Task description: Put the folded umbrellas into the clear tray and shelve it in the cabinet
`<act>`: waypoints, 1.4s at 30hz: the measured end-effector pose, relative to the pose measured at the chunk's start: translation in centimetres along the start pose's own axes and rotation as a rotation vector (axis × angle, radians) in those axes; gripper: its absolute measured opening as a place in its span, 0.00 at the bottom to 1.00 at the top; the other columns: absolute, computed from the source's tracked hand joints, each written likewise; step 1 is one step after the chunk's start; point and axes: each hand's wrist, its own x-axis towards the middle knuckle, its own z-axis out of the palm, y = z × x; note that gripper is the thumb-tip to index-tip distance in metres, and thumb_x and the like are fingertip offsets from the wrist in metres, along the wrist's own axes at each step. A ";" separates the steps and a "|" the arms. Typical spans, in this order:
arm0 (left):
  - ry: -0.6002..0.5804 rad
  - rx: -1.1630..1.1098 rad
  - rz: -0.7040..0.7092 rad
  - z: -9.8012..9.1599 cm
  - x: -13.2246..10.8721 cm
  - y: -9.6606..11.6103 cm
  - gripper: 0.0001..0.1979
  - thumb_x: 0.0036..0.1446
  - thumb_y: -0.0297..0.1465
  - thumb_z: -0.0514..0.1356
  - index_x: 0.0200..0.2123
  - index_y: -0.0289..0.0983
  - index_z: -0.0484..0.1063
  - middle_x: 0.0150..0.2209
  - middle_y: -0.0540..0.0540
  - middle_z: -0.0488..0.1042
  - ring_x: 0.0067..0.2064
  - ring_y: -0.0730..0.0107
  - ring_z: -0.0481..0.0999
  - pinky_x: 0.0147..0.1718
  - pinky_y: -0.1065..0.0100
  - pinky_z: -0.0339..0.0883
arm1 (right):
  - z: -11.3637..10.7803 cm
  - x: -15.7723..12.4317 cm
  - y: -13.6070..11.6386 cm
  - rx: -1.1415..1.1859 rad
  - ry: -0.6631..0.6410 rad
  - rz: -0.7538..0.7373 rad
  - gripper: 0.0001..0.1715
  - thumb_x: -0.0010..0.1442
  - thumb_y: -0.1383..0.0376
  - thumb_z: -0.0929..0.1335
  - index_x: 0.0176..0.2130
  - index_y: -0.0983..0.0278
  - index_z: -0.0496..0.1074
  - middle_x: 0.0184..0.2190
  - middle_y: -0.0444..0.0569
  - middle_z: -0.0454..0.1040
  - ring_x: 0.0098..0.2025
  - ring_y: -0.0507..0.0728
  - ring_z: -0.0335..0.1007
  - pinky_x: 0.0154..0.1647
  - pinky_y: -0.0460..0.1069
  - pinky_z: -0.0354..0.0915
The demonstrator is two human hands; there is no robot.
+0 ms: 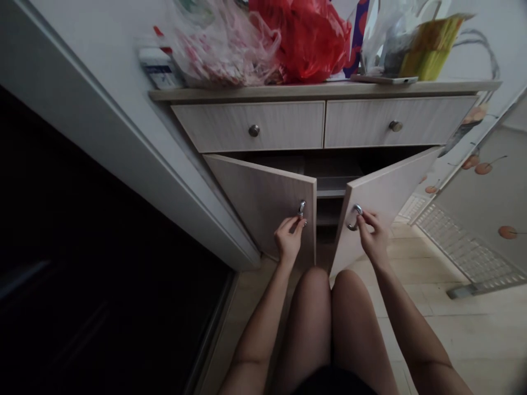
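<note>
My left hand pinches the metal handle of the left cabinet door. On the right, my right hand grips the curved handle of the right door. Both doors stand partly ajar, their inner edges apart. Through the gap a pale shelf shows inside the dark cabinet; the rest of the interior is hidden in shadow.
Two drawers with round knobs sit above the doors. On the cabinet top are a clear bag, a red bag, a white bottle and a yellow container. My knees are close below the doors.
</note>
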 end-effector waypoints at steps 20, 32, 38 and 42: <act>-0.109 0.271 -0.152 8.3 6.5 -1.4 0.06 0.59 0.32 0.66 0.37 0.36 0.81 0.36 0.43 0.81 0.36 0.66 0.79 0.38 0.68 0.65 | 11.3 8.0 3.4 -0.236 -0.030 0.025 0.32 0.67 0.46 0.58 0.47 0.65 0.79 0.39 0.55 0.76 0.38 0.59 0.74 0.40 0.52 0.65; -0.173 0.299 -0.196 9.8 8.8 -2.4 0.08 0.60 0.35 0.65 0.38 0.38 0.81 0.37 0.42 0.82 0.38 0.64 0.78 0.38 0.68 0.64 | 13.2 10.1 4.5 -0.250 -0.044 0.023 0.28 0.68 0.51 0.59 0.45 0.65 0.79 0.38 0.55 0.75 0.36 0.57 0.72 0.41 0.52 0.66; -0.167 0.267 -0.181 10.4 9.4 -3.2 0.06 0.59 0.34 0.66 0.36 0.38 0.81 0.36 0.42 0.82 0.37 0.63 0.78 0.36 0.68 0.64 | 13.7 10.5 4.6 -0.222 -0.016 0.025 0.29 0.66 0.49 0.60 0.43 0.65 0.80 0.36 0.54 0.75 0.34 0.57 0.71 0.39 0.52 0.66; -0.168 0.271 -0.173 10.5 9.6 -3.4 0.06 0.59 0.34 0.66 0.36 0.38 0.81 0.38 0.41 0.82 0.38 0.63 0.78 0.38 0.67 0.65 | 13.7 10.5 4.7 -0.225 -0.004 0.037 0.30 0.66 0.47 0.59 0.43 0.65 0.80 0.35 0.55 0.75 0.33 0.57 0.71 0.38 0.51 0.65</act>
